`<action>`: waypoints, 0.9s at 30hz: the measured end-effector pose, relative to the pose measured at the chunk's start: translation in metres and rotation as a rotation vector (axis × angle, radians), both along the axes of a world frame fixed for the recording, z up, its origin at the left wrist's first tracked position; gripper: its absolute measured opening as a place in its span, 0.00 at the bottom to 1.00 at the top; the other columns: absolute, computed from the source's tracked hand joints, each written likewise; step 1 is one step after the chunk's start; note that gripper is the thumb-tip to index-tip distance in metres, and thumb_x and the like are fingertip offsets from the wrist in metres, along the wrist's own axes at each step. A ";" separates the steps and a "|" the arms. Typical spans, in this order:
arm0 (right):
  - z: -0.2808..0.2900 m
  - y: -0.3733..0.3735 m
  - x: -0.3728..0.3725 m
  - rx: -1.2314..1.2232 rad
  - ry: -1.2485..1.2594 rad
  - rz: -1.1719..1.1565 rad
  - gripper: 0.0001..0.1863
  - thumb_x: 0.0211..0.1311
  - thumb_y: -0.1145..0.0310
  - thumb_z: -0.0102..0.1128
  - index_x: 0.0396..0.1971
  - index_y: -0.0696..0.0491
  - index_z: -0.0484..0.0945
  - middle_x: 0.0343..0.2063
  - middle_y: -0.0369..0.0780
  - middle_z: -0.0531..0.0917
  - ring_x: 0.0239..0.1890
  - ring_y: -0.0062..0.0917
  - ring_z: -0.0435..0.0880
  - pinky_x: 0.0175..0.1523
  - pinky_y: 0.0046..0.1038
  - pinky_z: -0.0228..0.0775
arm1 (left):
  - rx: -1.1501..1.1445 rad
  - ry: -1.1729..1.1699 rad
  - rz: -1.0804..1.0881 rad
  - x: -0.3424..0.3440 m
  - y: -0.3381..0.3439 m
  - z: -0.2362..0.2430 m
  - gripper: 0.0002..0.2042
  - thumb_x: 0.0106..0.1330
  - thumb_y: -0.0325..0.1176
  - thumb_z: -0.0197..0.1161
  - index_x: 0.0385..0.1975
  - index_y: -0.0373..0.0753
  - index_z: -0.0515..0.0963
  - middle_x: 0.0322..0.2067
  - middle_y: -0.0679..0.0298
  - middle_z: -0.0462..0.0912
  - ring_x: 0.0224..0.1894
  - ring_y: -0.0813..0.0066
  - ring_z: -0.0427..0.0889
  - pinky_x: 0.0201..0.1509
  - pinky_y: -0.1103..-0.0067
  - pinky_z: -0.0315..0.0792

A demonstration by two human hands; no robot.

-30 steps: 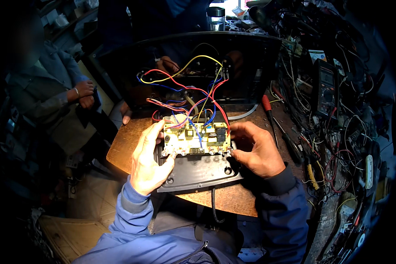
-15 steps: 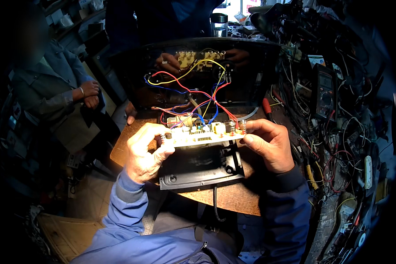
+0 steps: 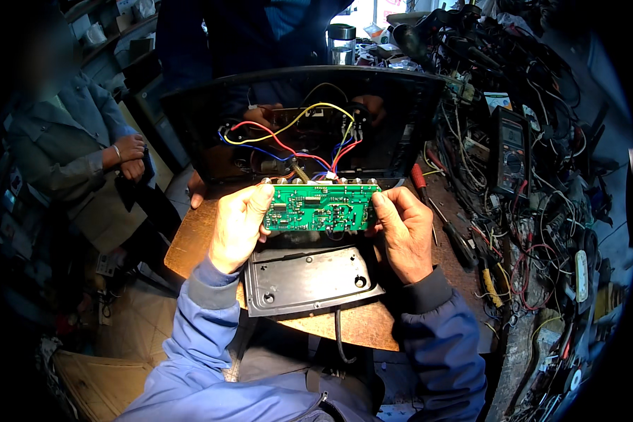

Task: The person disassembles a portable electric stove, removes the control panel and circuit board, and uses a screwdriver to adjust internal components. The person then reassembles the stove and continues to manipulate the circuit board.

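Note:
A green circuit board (image 3: 320,209) is held up level between my two hands, its soldered face toward me. My left hand (image 3: 239,225) pinches its left end, thumb on the face. At the right end, my right hand (image 3: 404,228) grips it the same way. Red, yellow and blue wires (image 3: 288,137) run from behind the board to a large glossy black panel (image 3: 190,133) standing upright beyond it. Below the board a shallow black plastic cover (image 3: 309,281) lies on the wooden table, with a black cable (image 3: 340,337) hanging from its near side.
On the right, a screwdriver with a red handle (image 3: 418,176), a multimeter (image 3: 511,151) and a heap of tangled wires (image 3: 464,119) crowd the bench. Behind the panel stand a person in dark clothes (image 3: 253,35) and a glass jar (image 3: 341,46). Another person (image 3: 84,141) is at left.
My hands have tipped the circuit board, so its green soldered side now faces me instead of its edge and components. The view has shifted slightly.

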State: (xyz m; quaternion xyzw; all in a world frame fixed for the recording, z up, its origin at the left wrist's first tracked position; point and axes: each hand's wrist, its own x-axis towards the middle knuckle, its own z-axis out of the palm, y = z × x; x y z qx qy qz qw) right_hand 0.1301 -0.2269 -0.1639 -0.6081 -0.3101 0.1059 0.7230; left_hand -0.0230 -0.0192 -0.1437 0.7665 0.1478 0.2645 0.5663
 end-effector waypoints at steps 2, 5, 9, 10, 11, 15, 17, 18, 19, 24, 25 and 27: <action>-0.002 0.000 0.000 0.031 0.038 0.032 0.11 0.74 0.66 0.62 0.37 0.59 0.80 0.25 0.33 0.81 0.26 0.14 0.79 0.31 0.19 0.73 | -0.046 0.022 0.003 0.001 -0.002 0.004 0.25 0.77 0.53 0.56 0.37 0.33 0.83 0.19 0.72 0.76 0.19 0.89 0.71 0.21 0.87 0.67; -0.004 0.001 0.000 0.068 0.025 0.055 0.10 0.74 0.67 0.61 0.38 0.60 0.80 0.27 0.34 0.82 0.27 0.15 0.81 0.32 0.18 0.75 | -0.071 0.028 0.008 0.006 0.002 0.000 0.25 0.77 0.54 0.56 0.38 0.32 0.83 0.19 0.72 0.75 0.18 0.89 0.71 0.21 0.87 0.68; -0.004 0.000 0.002 0.063 0.153 0.121 0.12 0.74 0.65 0.62 0.38 0.60 0.80 0.27 0.35 0.83 0.26 0.16 0.82 0.31 0.19 0.76 | -0.101 0.042 -0.007 0.008 0.004 -0.001 0.26 0.77 0.54 0.56 0.39 0.33 0.84 0.18 0.72 0.74 0.18 0.88 0.70 0.20 0.87 0.68; -0.003 -0.001 0.003 0.045 0.182 0.118 0.12 0.73 0.64 0.62 0.38 0.59 0.80 0.27 0.35 0.83 0.25 0.17 0.82 0.30 0.19 0.75 | -0.108 0.063 -0.017 0.009 0.007 0.000 0.26 0.76 0.54 0.56 0.39 0.33 0.85 0.17 0.72 0.74 0.17 0.88 0.70 0.20 0.87 0.68; -0.003 -0.002 0.005 0.027 0.211 0.114 0.12 0.73 0.64 0.62 0.37 0.59 0.80 0.27 0.35 0.83 0.25 0.17 0.82 0.30 0.20 0.75 | -0.115 0.085 -0.027 0.010 0.009 0.000 0.26 0.76 0.55 0.56 0.39 0.33 0.85 0.17 0.72 0.74 0.17 0.88 0.70 0.20 0.87 0.68; -0.005 0.001 0.008 0.051 0.251 0.123 0.13 0.73 0.63 0.62 0.36 0.59 0.80 0.26 0.36 0.82 0.22 0.19 0.82 0.27 0.21 0.75 | -0.132 0.031 -0.019 0.013 0.008 -0.003 0.27 0.76 0.56 0.56 0.40 0.33 0.85 0.16 0.72 0.74 0.16 0.87 0.70 0.19 0.86 0.67; -0.006 0.001 0.009 0.048 0.251 0.124 0.13 0.73 0.63 0.62 0.36 0.59 0.80 0.26 0.36 0.82 0.22 0.20 0.82 0.27 0.21 0.75 | -0.140 0.011 -0.058 0.012 0.011 -0.005 0.26 0.76 0.55 0.57 0.41 0.33 0.85 0.17 0.72 0.75 0.17 0.88 0.70 0.20 0.86 0.68; -0.006 0.001 0.010 0.046 0.251 0.124 0.13 0.73 0.63 0.62 0.36 0.59 0.80 0.26 0.36 0.82 0.22 0.20 0.82 0.27 0.21 0.75 | -0.139 -0.006 -0.070 0.011 0.011 -0.006 0.26 0.76 0.55 0.57 0.41 0.33 0.85 0.18 0.72 0.75 0.17 0.88 0.70 0.20 0.86 0.68; -0.006 0.002 0.009 0.048 0.252 0.124 0.13 0.73 0.63 0.62 0.36 0.59 0.80 0.26 0.36 0.82 0.22 0.20 0.82 0.27 0.21 0.75 | -0.136 -0.022 -0.082 0.010 0.011 -0.008 0.26 0.76 0.55 0.57 0.41 0.33 0.85 0.18 0.72 0.75 0.17 0.88 0.71 0.20 0.86 0.68; -0.007 0.003 0.009 0.060 0.258 0.128 0.12 0.73 0.64 0.62 0.36 0.59 0.80 0.25 0.36 0.81 0.22 0.19 0.82 0.27 0.20 0.75 | -0.136 -0.035 -0.109 0.007 0.017 -0.017 0.26 0.77 0.55 0.55 0.41 0.33 0.84 0.20 0.71 0.77 0.19 0.88 0.73 0.21 0.86 0.70; -0.007 0.002 0.010 0.066 0.273 0.130 0.12 0.73 0.64 0.62 0.36 0.59 0.80 0.25 0.36 0.81 0.22 0.19 0.82 0.27 0.20 0.74 | -0.113 -0.021 -0.108 0.007 0.017 -0.017 0.26 0.77 0.55 0.55 0.41 0.33 0.84 0.21 0.71 0.78 0.20 0.87 0.73 0.22 0.86 0.70; -0.008 0.002 0.011 0.078 0.301 0.132 0.12 0.73 0.64 0.62 0.36 0.59 0.80 0.25 0.36 0.82 0.22 0.19 0.82 0.26 0.20 0.74 | -0.113 0.007 -0.105 0.006 0.014 -0.010 0.26 0.77 0.54 0.54 0.41 0.33 0.84 0.21 0.70 0.79 0.20 0.87 0.74 0.22 0.86 0.70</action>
